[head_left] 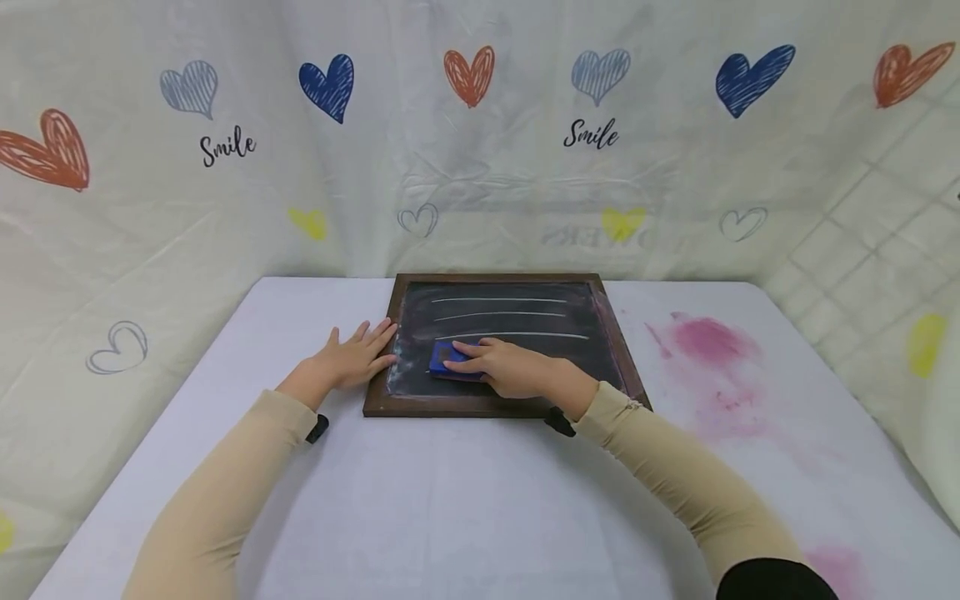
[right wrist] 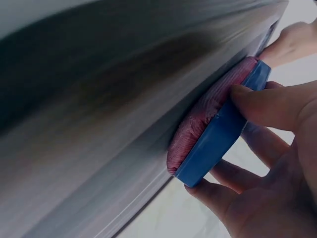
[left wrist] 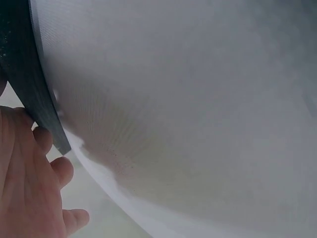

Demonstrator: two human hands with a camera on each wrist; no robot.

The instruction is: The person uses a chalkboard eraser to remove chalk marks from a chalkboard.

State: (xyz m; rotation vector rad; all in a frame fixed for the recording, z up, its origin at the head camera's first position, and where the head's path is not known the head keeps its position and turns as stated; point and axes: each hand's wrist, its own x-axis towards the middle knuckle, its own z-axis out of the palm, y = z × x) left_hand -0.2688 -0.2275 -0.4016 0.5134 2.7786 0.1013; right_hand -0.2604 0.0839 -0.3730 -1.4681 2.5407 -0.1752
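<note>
Pale backdrop cloth [head_left: 480,158] printed with hearts [head_left: 327,87] hangs beyond a white-covered desk [head_left: 450,500], where pink stains [head_left: 708,343] lie to the right of both hands' fingers. Under the right hand [head_left: 517,368] is a wood-framed chalkboard [head_left: 495,326]; its fingers grip a blue eraser [head_left: 441,354], with three white chalk lines [head_left: 498,300] just beyond the fingertips. From the head only the blue back shows, but the right wrist view reveals a ribbed, reddish pad [right wrist: 205,116] turned to the board, and the thumb and fingers on opposite sides of the back. Spread wide, the fingers of the left hand [head_left: 348,360] rest on the frame; the left wrist view shows the frame's dark side edge [left wrist: 30,74] beside them. "Smile" is written twice on the cloth, well beyond the fingers, and beyond the right ones faint mirrored letters [head_left: 592,237] seem to read "OWERS".
</note>
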